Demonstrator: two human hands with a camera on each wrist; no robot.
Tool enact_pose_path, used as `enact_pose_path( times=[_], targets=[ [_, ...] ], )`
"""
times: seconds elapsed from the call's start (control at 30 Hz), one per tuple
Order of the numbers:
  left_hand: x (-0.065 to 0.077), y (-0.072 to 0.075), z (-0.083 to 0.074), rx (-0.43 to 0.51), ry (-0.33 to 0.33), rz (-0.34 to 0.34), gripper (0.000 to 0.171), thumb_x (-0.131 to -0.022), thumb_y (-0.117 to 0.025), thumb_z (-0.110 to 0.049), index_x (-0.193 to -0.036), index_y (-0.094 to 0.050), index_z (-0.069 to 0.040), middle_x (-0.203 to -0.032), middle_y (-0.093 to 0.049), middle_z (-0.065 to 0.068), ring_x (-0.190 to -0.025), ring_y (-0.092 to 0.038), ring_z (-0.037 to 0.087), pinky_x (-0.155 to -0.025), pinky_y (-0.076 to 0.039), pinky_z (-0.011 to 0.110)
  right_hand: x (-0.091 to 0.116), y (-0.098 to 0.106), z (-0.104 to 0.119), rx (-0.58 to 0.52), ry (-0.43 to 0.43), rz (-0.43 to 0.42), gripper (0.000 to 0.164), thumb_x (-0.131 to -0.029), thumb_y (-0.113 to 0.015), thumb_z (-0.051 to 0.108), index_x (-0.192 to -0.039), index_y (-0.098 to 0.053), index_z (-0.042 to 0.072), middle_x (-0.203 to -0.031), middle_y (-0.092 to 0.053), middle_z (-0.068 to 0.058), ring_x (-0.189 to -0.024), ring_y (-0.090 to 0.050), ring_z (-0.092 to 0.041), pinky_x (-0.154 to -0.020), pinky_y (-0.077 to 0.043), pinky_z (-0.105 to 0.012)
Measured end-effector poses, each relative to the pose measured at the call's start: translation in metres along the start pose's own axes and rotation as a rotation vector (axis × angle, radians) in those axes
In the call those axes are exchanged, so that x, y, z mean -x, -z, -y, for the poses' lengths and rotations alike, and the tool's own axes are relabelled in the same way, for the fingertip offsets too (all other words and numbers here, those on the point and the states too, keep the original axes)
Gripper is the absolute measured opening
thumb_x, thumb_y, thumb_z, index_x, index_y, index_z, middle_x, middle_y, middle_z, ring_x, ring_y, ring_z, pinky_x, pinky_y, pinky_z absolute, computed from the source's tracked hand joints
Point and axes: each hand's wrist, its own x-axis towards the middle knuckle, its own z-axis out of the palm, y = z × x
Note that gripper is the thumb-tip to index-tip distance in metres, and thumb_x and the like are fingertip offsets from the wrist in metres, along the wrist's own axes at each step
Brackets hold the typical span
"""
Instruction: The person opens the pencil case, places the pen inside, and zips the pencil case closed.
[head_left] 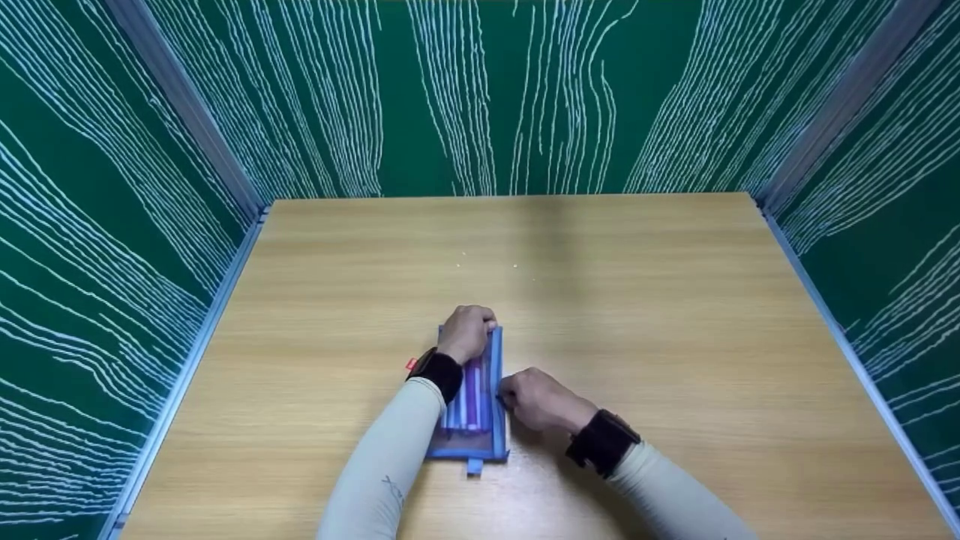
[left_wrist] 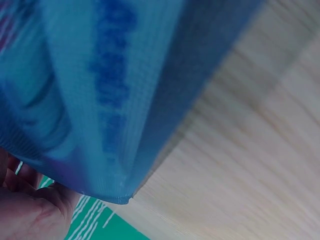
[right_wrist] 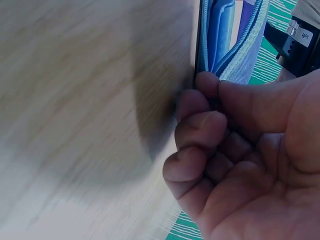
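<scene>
A blue mesh pencil case [head_left: 499,352] lies lengthwise on the table, with striped blue and purple pens [head_left: 469,401] showing through it. At its far end my left hand [head_left: 466,330] grips the edge; in the left wrist view that hand [left_wrist: 37,210] shows at the lower left corner of the case. My right hand [head_left: 544,401] is at the right long side, pinching the zipper edge between thumb and forefinger. In the right wrist view the zipper [right_wrist: 245,40] gapes beyond the fingertips, and a light blue pen [right_wrist: 222,30] shows inside. The zipper pull is hidden by the fingers.
The wooden table [head_left: 637,300] runs back to green walls [head_left: 502,97] with white wavy lines. A small red tag [head_left: 411,364] sticks out left of the case, and a blue fabric tab [head_left: 475,467] at its near end. Tiny white specks lie farther back.
</scene>
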Motion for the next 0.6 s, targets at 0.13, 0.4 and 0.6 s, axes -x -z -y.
enact_pose_path(
  times=[0.13,0.4,0.6],
  targets=[
    [-0.0002,-0.0006,-0.0004,-0.005,-0.003,-0.001,0.014,-0.098,-0.067,-0.018,-0.092,-0.077,-0.012,-0.095,-0.075,0.006,-0.096,-0.069,0.026,-0.088,-0.053,0.040,0.0011,-0.0003,0.0001,0.001,-0.010,0.019,0.031,-0.074,-0.052,-0.015,-0.067,-0.048,0.015,-0.061,-0.041,0.008,-0.057,-0.045,-0.008,-0.051,-0.041,-0.026],
    [0.0000,-0.0017,0.0003,-0.003,0.000,-0.006,0.014,-0.099,-0.066,-0.017,-0.093,-0.077,-0.012,-0.097,-0.075,0.006,-0.098,-0.069,0.027,-0.089,-0.053,0.041,0.0033,0.0007,0.0021,0.012,-0.053,0.079,0.033,-0.074,-0.050,-0.014,-0.067,-0.048,0.018,-0.062,-0.041,0.010,-0.057,-0.044,-0.007,-0.053,-0.041,-0.025],
    [0.0001,-0.0027,0.0006,-0.003,-0.015,-0.013,0.013,-0.098,-0.067,-0.017,-0.092,-0.078,-0.012,-0.096,-0.075,0.006,-0.098,-0.069,0.027,-0.088,-0.053,0.041,0.0050,0.0007,0.0010,0.012,0.001,0.065,0.030,-0.077,-0.053,-0.013,-0.068,-0.049,0.015,-0.061,-0.040,0.010,-0.057,-0.044,-0.007,-0.053,-0.041,-0.025]
  ],
)
